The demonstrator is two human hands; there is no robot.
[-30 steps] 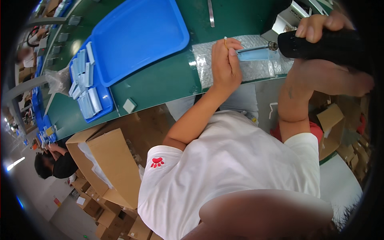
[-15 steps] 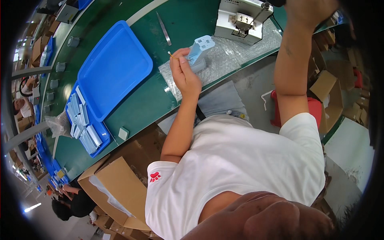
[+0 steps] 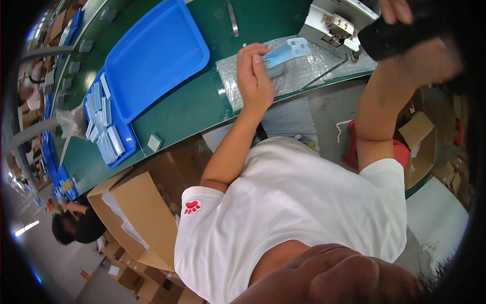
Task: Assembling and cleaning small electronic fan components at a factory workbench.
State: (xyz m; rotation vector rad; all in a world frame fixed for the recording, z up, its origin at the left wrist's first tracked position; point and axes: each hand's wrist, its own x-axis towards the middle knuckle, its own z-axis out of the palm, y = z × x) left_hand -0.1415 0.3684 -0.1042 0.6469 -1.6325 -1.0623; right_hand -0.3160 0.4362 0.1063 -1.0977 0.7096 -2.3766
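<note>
My left hand (image 3: 255,78) is closed around a light blue plastic housing (image 3: 287,52), whose flat end with small square cut-outs points to the right. A small white connector tip (image 3: 244,45) pokes out by my fingertips. My right hand (image 3: 430,63), partly blurred, grips a black power screwdriver (image 3: 390,38). Its long thin bit (image 3: 325,74) slants down-left in front of the white screw feeder box (image 3: 329,30), its end a little right of the housing and apart from it. The palm side of the right grip is hidden.
Clear bubble wrap (image 3: 230,76) covers the bench under my hands. Tweezers (image 3: 233,19) lie beyond it. Left stand a large blue tray (image 3: 157,61) and a smaller blue tray (image 3: 127,139) of light blue parts. A cardboard box (image 3: 147,213) and a red stool (image 3: 349,157) flank me.
My right hand has brought the screwdriver down from above the screw feeder, its bit now clear of the feeder's mechanism. My left hand still holds the housing, now turned flatter.
</note>
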